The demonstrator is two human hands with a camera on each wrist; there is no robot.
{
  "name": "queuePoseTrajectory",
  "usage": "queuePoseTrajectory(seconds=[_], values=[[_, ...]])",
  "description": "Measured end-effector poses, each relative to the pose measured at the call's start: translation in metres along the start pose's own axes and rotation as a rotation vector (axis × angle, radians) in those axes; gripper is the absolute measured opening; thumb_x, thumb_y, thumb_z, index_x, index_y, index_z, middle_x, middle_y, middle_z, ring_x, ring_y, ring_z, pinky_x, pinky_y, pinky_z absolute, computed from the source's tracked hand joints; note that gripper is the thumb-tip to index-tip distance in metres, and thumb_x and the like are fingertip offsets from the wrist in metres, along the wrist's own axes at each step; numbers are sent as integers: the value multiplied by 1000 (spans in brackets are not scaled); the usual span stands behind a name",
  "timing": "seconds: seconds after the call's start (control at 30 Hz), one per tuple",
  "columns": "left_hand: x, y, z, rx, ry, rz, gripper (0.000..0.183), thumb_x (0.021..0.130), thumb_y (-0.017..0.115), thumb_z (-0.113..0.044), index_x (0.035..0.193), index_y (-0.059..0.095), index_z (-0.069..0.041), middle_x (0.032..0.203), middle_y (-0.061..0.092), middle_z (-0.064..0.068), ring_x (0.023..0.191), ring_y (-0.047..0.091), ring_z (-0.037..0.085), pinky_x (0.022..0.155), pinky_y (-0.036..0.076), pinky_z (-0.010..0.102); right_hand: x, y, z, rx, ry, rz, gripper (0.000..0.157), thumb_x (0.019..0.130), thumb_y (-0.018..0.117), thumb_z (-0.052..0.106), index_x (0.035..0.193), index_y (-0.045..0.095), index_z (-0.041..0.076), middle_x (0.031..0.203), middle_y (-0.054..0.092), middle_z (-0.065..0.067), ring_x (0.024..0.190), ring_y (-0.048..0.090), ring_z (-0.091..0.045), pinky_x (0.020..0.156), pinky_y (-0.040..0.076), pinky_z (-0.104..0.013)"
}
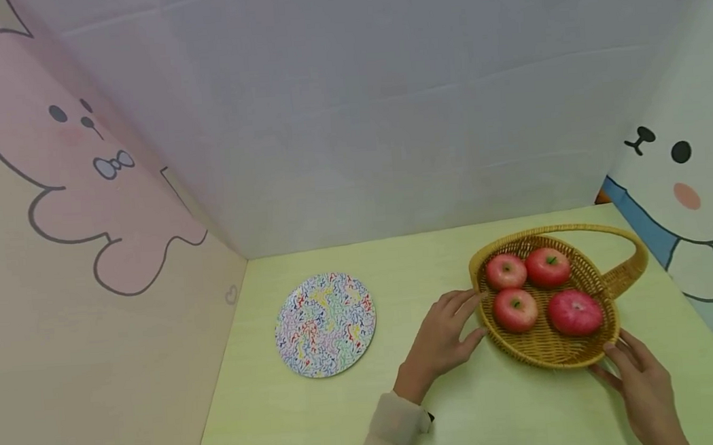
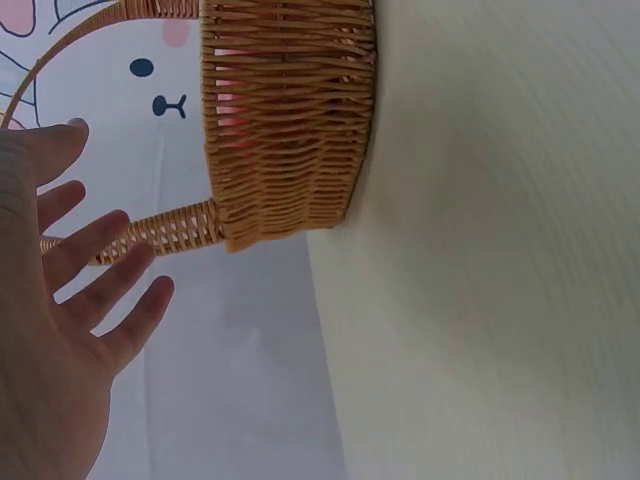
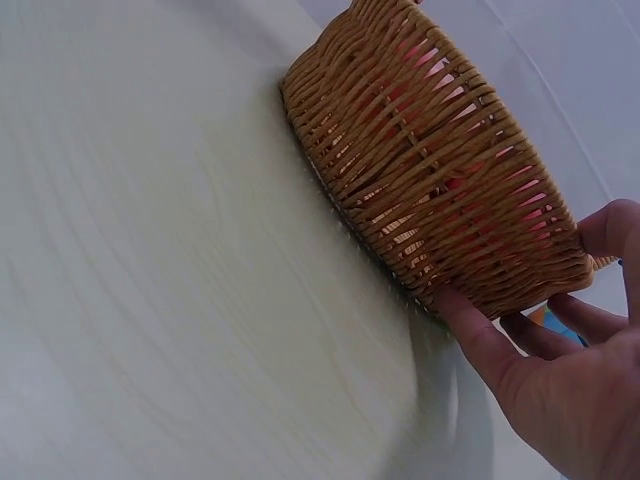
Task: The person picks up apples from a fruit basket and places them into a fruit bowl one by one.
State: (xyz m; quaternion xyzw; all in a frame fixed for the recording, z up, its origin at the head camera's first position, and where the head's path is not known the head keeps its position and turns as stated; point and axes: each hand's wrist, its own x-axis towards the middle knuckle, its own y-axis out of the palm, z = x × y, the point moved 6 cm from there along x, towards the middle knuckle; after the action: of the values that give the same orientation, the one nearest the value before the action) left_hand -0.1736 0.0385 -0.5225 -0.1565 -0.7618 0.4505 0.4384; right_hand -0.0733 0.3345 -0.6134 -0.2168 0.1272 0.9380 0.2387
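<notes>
A wicker basket (image 1: pixel 557 353) with a tall handle (image 1: pixel 632 270) sits on the right of the table. Inside lie three red apples (image 1: pixel 516 310) and a deeper pink, ribbed round fruit (image 1: pixel 575 312). My right hand (image 1: pixel 645 385) grips the basket's near right edge. In the right wrist view its thumb (image 3: pixel 608 230) is at the rim, and a finger (image 3: pixel 475 325) lies against the lower woven side. My left hand (image 1: pixel 440 336) is at the basket's left rim, fingers spread and loosely bent. The left wrist view shows its palm (image 2: pixel 50 390) facing the basket.
A round, multicoloured patterned disc (image 1: pixel 326 325) lies on the pale table (image 1: pixel 252 419) to the left. White cloth (image 1: pixel 351 127) hangs behind. Side panels with a pink cartoon animal (image 1: pixel 79 192) and a white cartoon bear (image 1: pixel 697 188) flank the table.
</notes>
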Motion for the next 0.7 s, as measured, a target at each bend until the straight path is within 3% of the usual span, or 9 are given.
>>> queuePoseTrajectory(seconds=[0.1,0.3,0.47,0.7], values=[[6,4,-8,-53,21,25,60,99,71,-34,152,51,-14,151,58,3,139,54,18,121,40,25,0,0,0,-21,27,-19,75,106,59,32,168,20,22,165,35,15,90,59,22,72,61,-15],[17,14,-19,-169,9,101,59,103,66,-34,155,48,-13,156,53,7,144,49,19,124,35,23,-1,1,1,-16,9,0,76,105,60,30,168,19,19,153,43,15,91,59,23,73,61,-16],[28,21,-26,-214,7,138,60,104,64,-35,156,46,-11,158,50,8,144,48,19,124,34,24,-2,1,1,-21,16,-3,76,106,59,30,168,18,20,162,36,12,91,57,24,73,60,-14],[39,32,-30,-213,-98,151,56,104,64,-35,152,50,-12,155,54,4,143,51,18,122,39,24,-2,2,1,-6,23,-25,74,105,60,30,168,22,20,159,38,7,91,57,23,73,60,-14]])
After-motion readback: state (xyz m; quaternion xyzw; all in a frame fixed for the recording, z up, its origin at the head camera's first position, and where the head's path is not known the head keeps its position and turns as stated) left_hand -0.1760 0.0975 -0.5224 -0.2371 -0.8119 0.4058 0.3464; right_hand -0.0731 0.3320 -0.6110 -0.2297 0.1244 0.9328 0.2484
